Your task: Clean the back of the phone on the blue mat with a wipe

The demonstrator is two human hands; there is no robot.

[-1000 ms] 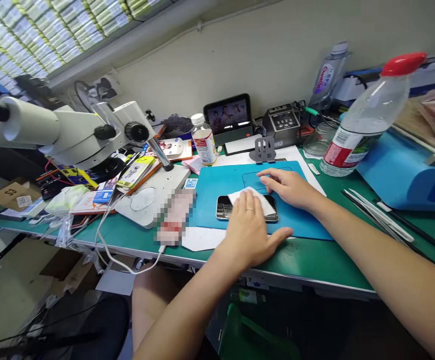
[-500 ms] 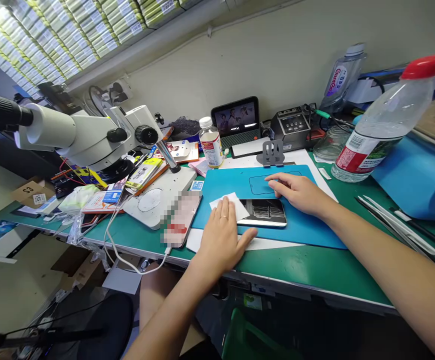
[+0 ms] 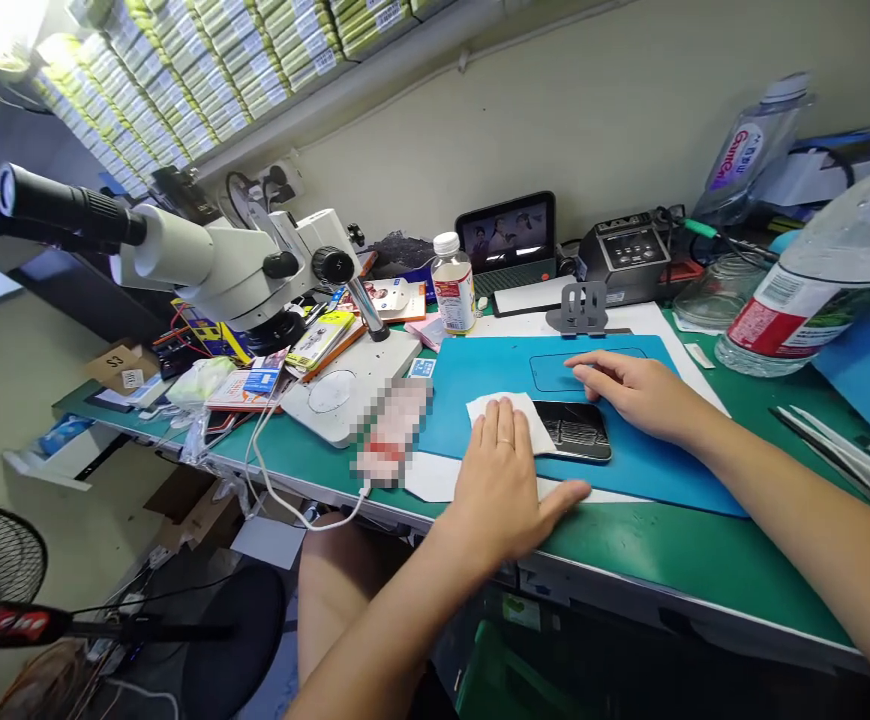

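My left hand [image 3: 499,480] lies palm down with its fingers stretched flat over a white wipe [image 3: 534,428]. Under the wipe is a phone [image 3: 577,430] with a dark, shiny screen; its left part is covered. The phone rests on a blue mat [image 3: 472,365] that has a phone outline printed on it. Just beyond the phone, my right hand [image 3: 634,390] hovers over or rests lightly on the mat, which I cannot tell. Its fingers are loosely bent, thumb apart, and it holds nothing.
A microscope [image 3: 217,260] stands at the left near a blurred phone [image 3: 394,435] on a white cable. Behind the mat are a small bottle [image 3: 454,290], a tablet [image 3: 510,240] and a black device [image 3: 625,260]. A large water bottle [image 3: 780,320] and tweezers [image 3: 847,460] are at the right.
The view has turned, so the bench sits farther right and the fan shows more. My left hand and the wipe have slid rightward along the phone. My right hand stays about where it was.
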